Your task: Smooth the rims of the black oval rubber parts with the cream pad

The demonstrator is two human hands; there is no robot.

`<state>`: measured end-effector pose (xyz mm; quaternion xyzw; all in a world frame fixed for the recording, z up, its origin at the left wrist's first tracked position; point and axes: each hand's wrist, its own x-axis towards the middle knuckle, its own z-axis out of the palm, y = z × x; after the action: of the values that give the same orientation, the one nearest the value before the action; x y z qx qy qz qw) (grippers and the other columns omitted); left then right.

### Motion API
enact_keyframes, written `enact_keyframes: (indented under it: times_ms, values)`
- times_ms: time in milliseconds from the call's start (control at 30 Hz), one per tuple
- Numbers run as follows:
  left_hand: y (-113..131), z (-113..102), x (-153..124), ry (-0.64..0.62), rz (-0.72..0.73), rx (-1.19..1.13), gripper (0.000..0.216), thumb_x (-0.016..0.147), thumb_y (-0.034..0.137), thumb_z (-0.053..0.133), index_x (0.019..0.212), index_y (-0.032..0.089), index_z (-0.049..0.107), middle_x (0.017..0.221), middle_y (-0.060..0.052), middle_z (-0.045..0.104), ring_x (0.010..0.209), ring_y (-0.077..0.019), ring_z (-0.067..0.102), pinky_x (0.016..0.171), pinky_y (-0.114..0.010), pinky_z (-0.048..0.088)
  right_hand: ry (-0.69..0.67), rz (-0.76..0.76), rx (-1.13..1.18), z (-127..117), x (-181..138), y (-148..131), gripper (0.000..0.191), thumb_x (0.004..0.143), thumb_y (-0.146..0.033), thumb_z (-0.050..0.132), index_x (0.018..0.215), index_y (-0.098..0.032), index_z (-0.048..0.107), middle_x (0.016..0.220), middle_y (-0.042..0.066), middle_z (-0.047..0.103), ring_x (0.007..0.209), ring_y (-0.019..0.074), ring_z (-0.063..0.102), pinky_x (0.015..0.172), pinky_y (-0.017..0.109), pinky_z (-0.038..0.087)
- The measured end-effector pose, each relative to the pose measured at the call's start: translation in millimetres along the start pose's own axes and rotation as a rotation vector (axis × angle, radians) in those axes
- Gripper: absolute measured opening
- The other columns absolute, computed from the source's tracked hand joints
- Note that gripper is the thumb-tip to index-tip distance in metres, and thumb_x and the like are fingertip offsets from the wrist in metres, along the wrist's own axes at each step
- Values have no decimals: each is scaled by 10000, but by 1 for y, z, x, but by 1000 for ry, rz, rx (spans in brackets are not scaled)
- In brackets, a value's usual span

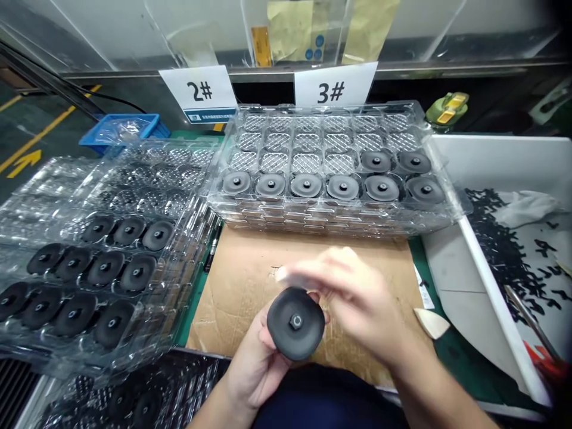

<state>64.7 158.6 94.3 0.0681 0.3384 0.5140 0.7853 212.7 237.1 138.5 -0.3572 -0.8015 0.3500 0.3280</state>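
Observation:
My left hand grips a black rounded-square cap from below and the side, over the cardboard. A small raised hub with a round center faces up in the middle of the cap. Just above its upper right edge is my right hand, blurred by motion, with fingers stretched toward the left. I see nothing held in it; whether it touches the cap I cannot tell. Beyond both hands, a stack of clear plastic trays carries similar black caps in its front rows.
More clear trays with black caps stand at left. On the right, a white bin holds small black pieces and tweezers. A pale wedge-shaped piece lies by the cardboard. A blue basket stands far left.

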Motion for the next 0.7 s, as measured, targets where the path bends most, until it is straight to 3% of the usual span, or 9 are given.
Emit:
enact_keyframes:
  times_ms: [100,233,333,400,500,567,633,700]
  values:
    - [0,0,-3,-71,-13,-134,451,687,372,703,1111,247,615,1119,-60,646,997,-259,614,839,-291,483,-27,359,65,5,-8,50,261,901,-215,441,1109,-229,598,1034,38,629,953,182,575,803,318,461]
    - [2,-1,-5,-152,-46,-233,432,676,446,662,1059,248,642,1099,-36,648,1016,-254,608,877,-308,479,-79,405,16,41,-45,96,265,870,-218,467,1080,-207,628,1085,95,571,993,245,555,863,450,445]
    - [4,-2,-6,-207,-66,-232,440,747,524,523,1066,244,639,1112,-25,636,1032,-248,601,885,-307,482,18,427,-30,64,-75,98,332,885,-221,427,1196,-184,540,1272,150,388,1105,282,467,894,513,407]
    - [5,-3,-6,-235,-33,-164,471,800,562,400,1153,306,576,1143,-16,615,997,-245,619,839,-313,505,68,431,-28,68,-87,90,330,904,-226,396,1209,-181,514,1272,150,377,1108,271,463,884,488,425]
    - [6,-3,-5,-228,216,295,501,802,497,491,1286,460,364,1211,-3,551,970,-231,623,849,-353,488,110,421,-6,60,-94,76,285,917,-218,384,1157,-198,537,1178,112,476,1016,227,519,824,396,472]
    - [6,-3,-3,-176,463,792,777,760,284,646,1328,525,174,1227,-4,518,1059,-227,563,952,-407,404,134,416,1,52,-96,69,284,917,-204,397,1174,-214,519,1092,84,539,862,182,560,742,330,489]
    - [4,-1,2,-172,681,1167,1025,703,88,685,1358,487,4,1207,-34,516,1124,-223,504,997,-437,349,167,410,-5,46,-100,63,316,912,-194,418,1221,-223,475,1002,64,576,727,154,551,679,300,481]
    - [2,0,6,-236,831,1321,1104,676,44,688,1384,364,-96,1179,-89,526,1111,-224,508,969,-434,386,202,382,-8,40,-105,58,341,907,-188,439,1244,-235,453,958,53,585,703,150,539,675,298,467]
